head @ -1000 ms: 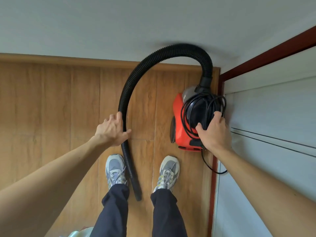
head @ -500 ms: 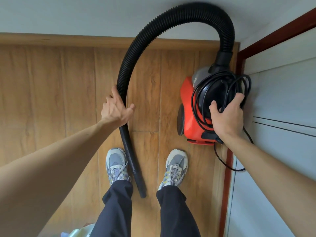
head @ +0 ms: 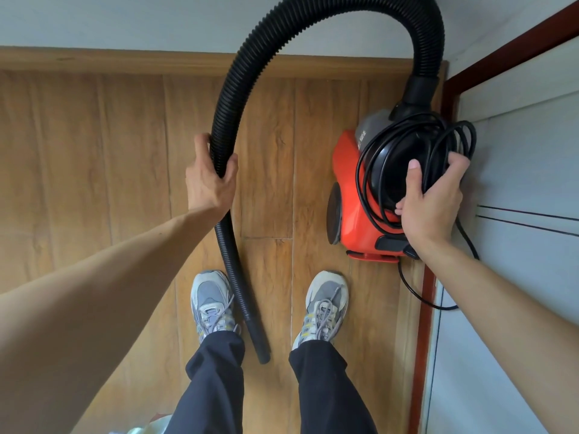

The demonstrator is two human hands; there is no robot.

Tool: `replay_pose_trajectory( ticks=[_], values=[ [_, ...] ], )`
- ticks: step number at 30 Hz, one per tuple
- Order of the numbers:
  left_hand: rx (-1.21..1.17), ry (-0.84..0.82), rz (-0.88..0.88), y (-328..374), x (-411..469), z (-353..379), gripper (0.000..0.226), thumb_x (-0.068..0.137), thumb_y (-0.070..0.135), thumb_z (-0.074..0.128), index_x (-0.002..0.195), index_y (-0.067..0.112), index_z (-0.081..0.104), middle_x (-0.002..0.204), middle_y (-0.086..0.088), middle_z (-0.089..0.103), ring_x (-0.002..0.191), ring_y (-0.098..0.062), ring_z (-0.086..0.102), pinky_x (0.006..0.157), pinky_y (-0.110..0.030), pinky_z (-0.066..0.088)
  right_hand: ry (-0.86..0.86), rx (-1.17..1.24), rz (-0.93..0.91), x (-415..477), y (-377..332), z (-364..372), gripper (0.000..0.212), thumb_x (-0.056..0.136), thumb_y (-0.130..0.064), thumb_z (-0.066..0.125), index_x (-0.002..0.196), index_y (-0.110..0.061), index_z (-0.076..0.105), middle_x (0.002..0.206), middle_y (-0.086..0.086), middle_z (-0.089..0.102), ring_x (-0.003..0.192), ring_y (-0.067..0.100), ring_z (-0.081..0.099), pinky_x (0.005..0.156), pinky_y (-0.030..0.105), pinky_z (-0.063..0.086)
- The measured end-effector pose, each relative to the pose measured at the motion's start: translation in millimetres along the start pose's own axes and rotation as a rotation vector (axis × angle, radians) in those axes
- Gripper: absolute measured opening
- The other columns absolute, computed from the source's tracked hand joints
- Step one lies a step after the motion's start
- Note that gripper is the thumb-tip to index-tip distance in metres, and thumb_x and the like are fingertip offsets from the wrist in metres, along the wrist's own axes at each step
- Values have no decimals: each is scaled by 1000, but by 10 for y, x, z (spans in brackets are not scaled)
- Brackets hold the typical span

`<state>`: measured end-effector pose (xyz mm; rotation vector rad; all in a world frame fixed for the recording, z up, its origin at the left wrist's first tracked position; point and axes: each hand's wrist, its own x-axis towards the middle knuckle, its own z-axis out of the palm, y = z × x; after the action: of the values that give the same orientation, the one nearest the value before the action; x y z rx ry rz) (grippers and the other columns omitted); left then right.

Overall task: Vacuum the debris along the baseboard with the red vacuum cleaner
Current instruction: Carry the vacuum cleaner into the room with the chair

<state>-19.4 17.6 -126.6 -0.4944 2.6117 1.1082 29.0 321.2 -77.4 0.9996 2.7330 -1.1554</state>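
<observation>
The red vacuum (head: 351,195) is near the corner, beside a dark red door frame (head: 423,308), with a coiled black cord (head: 407,145) on top. The right hand (head: 432,198) has its grip closed on the cord loops and the vacuum's top. A black hose (head: 313,20) arches from the vacuum to the left hand (head: 208,180), whose grip wraps it; its end (head: 263,355) hangs between two shoes (head: 213,302) over the wood floor (head: 94,151). The baseboard (head: 109,59) runs along the wall.

head-worn view, straight down, close
</observation>
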Motion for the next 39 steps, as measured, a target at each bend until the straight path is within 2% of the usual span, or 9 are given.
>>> replay_pose_trajectory(
  ticks=[2,5,11,16,19,23,28,33,39],
  values=[
    [-9,0,18,-24,-40,-8,34,98,30,54,126,15,40,85,-13,61,63,-20,55,54,-28,48,7,-22,-31,-2,-5,-25,44,101,-39,48,128,-6,37,85,4,61,61,15,58,61,28,51],
    [17,3,26,-38,-102,-39,38,98,36,52,130,20,39,81,-8,58,64,-24,57,60,-40,54,11,-52,-36,-10,-46,-49,43,102,-37,47,129,-4,39,84,3,58,64,7,52,57,11,38],
    [92,-6,64,63,-205,-221,45,100,40,47,140,25,33,84,-6,61,70,-32,62,66,-49,57,-45,-95,19,-197,-211,-88,48,103,-36,45,140,-8,36,83,-10,42,67,-10,45,69,12,28],
    [82,8,45,254,-348,-553,48,103,33,46,146,18,31,88,-5,63,72,-32,60,69,-38,49,-88,-110,20,-456,-403,-254,47,103,-35,46,139,-7,38,78,-7,42,63,9,41,70,19,30],
    [108,14,40,318,-479,-820,48,104,34,45,146,18,30,94,-11,67,77,-38,63,73,-41,50,-110,-112,-18,-604,-581,-349,41,102,-34,48,134,-8,41,72,-7,47,62,5,48,69,31,40],
    [154,43,-3,425,-657,-1266,48,103,40,43,145,21,29,96,-16,69,80,-43,64,76,-48,53,-128,-118,-56,-786,-918,-510,41,102,-35,47,133,-9,41,69,-4,50,62,7,48,68,37,43],
    [203,168,-85,591,-879,-1780,47,103,41,42,144,23,29,98,-17,68,84,-43,64,74,-46,47,-181,-130,-157,-951,-1405,-686,42,101,-35,48,135,-10,41,68,2,58,61,11,56,61,36,47],
    [149,246,-185,635,-1123,-2148,48,101,46,42,143,26,29,93,-21,68,85,-46,64,78,-50,52,-301,-127,-236,-1016,-1829,-806,41,101,-35,48,136,-14,42,78,12,66,65,30,63,58,39,50],
    [120,381,-333,563,-1449,-2566,50,102,45,42,145,25,28,91,-20,67,86,-45,65,76,-47,50,-442,-161,-363,-1192,-2205,-785,37,101,-38,47,132,-18,41,70,9,63,57,26,60,58,43,52]
  ],
)
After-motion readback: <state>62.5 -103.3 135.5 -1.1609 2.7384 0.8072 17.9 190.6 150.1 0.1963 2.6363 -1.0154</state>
